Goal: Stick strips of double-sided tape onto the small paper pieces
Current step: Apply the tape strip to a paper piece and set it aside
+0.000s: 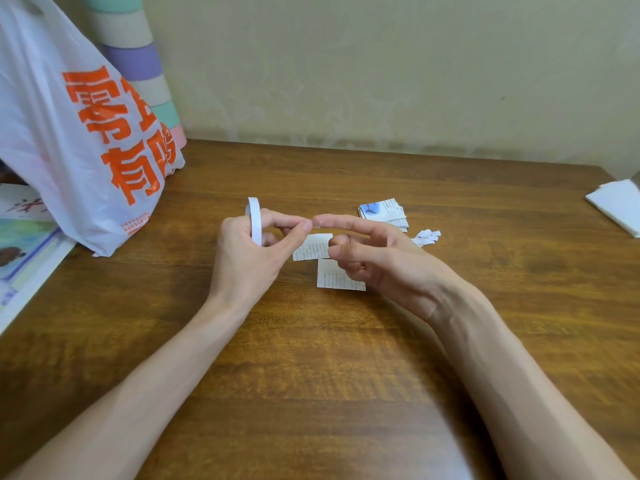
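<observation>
table [311, 358]: wooden, carrying everything.
plastic bag [69, 133]: standing far left, well apart from the work.
left hand [249, 254]: gripping the tape roll, fingers curling round it, fingertips reaching right.
right hand [381, 258]: index finger stretching out and meeting the left fingertips; other fingers curling loosely. Cannot tell if it is pinching a tape end.
paper stack [384, 213]: lying behind the right hand.
paper pieces [311, 247]: two printed ones lying flat, just under the hands, edges touching or nearly so.
tape roll [254, 216]: thin white ring, standing upright in the left hand, above the table.
scraps [427, 236]: small white bits lying beside the stack, probably peeled backing.
handling: tape is looking light, floppy and sticky, likely clinging to skin, so pinching only the very end. Paper is looking light and easily shifted, so pressing an edge down while sticking.
</observation>
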A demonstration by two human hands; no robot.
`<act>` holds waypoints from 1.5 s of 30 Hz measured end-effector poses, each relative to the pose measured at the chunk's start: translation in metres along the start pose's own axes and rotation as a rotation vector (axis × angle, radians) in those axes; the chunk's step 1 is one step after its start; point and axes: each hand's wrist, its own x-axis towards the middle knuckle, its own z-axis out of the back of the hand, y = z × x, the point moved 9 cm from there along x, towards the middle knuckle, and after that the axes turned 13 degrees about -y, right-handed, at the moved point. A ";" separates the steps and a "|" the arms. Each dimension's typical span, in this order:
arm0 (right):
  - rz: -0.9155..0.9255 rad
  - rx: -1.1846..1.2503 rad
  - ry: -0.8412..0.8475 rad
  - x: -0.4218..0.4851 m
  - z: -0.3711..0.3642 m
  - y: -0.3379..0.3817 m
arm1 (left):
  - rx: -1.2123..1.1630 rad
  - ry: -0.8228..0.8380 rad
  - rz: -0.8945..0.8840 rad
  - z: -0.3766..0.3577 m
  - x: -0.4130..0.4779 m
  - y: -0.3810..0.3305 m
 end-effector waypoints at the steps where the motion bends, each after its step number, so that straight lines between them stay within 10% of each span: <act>1: 0.002 -0.006 0.001 0.000 0.000 0.000 | 0.022 -0.009 -0.018 0.001 0.000 -0.001; 19: 0.067 -0.168 -0.072 -0.003 -0.006 0.005 | -0.002 -0.087 0.055 0.006 0.002 0.002; 28: 0.253 -0.249 -0.481 0.005 0.037 0.018 | -0.116 0.020 0.176 -0.008 -0.003 0.009; 45: 0.384 -0.265 -0.412 0.009 0.026 0.019 | -0.151 0.108 0.170 -0.019 -0.007 0.010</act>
